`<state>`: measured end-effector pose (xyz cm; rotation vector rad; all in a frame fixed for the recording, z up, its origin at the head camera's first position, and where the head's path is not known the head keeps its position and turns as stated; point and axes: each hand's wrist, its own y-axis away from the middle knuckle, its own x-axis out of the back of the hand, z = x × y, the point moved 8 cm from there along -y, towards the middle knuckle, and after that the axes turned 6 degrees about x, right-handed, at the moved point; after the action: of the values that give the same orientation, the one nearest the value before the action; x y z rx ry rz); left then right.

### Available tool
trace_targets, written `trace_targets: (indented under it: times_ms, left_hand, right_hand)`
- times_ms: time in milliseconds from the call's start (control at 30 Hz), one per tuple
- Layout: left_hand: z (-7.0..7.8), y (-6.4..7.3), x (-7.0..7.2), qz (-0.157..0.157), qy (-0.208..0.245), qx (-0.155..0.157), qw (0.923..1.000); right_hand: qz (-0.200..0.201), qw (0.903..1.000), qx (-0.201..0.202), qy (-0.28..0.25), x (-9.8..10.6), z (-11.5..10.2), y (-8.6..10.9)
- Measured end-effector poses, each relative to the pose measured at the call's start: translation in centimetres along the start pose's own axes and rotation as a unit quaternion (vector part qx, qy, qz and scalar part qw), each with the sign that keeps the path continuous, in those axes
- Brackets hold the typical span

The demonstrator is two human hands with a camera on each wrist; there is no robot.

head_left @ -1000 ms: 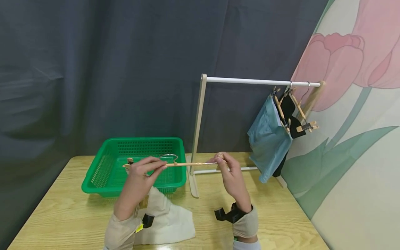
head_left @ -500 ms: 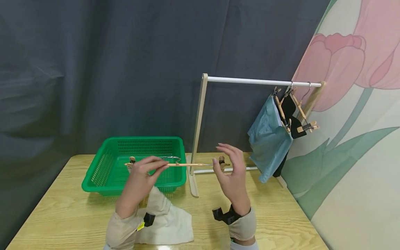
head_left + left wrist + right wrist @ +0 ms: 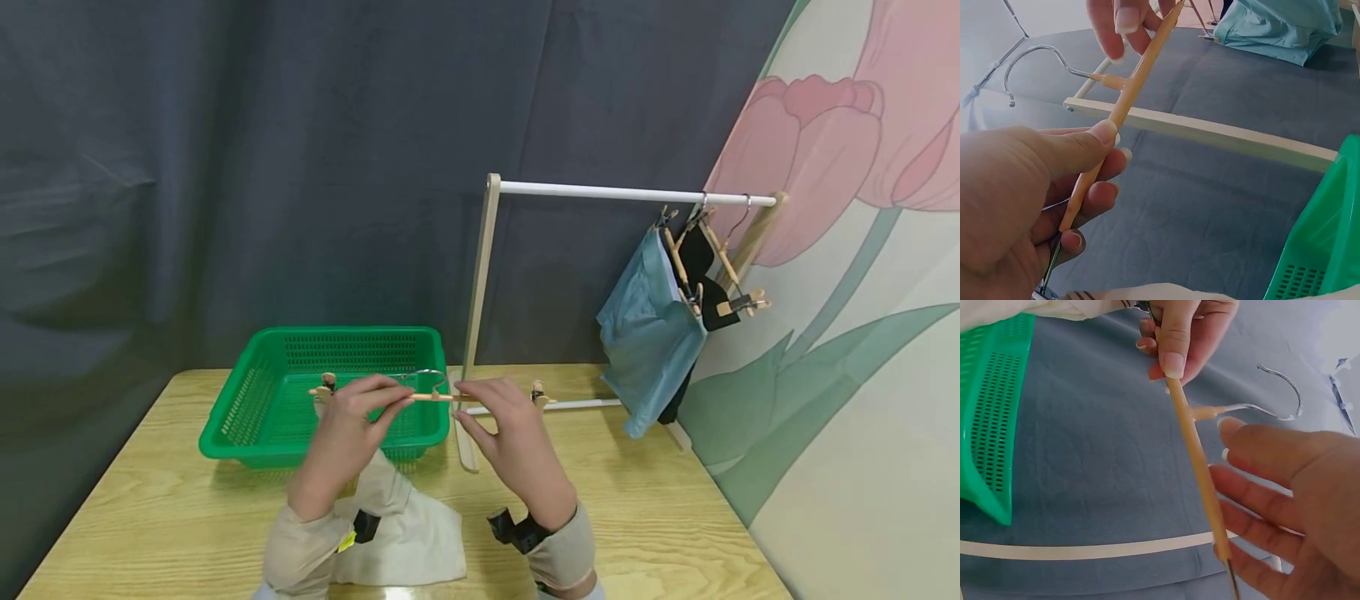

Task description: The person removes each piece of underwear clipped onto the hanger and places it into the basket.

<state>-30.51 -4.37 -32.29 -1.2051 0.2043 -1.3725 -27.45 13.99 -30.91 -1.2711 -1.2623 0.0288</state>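
Hanger (image 3: 431,397), thin, of light-brown wood colour and with curved silver hook, is raised above the pale wood-grain counter (image 3: 150,500). Our left hand (image 3: 348,437) pinches its bar between thumb and fingers. Our right hand (image 3: 517,442) is loosely spread beside the other half; we cannot tell how firmly it touches. Under our hands lies an off-white cloth (image 3: 416,533). Behind, we see a green plastic basket (image 3: 255,456) and, at right, a light-blue garment (image 3: 648,333) hanging from a white-barred rack (image 3: 585,192).
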Motion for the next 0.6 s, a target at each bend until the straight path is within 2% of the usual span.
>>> trace_targets:
  times_ms: [233,433,500,600]
  left_hand:
    - [0.7,0.0,-0.7,-0.015,0.010,0.000,0.9998]
    - [0.6,0.0,-0.6,-0.037,0.003,0.043,0.9984]
    - [0.9,0.0,-0.2,-0.033,0.004,0.048,0.9983]
    - [1.4,-0.2,0.8,-0.011,0.008,0.041,0.9991]
  right_hand:
    - [-0.025,0.9996,-0.008,0.011,-0.6,0.6,0.0]
    - [-0.027,0.9996,0.004,0.009,-0.5,0.8,0.0]
    - [-0.025,0.9996,0.005,0.009,-0.4,0.9,0.1]
    - [-0.023,0.9997,0.003,0.005,-0.3,1.1,0.0]
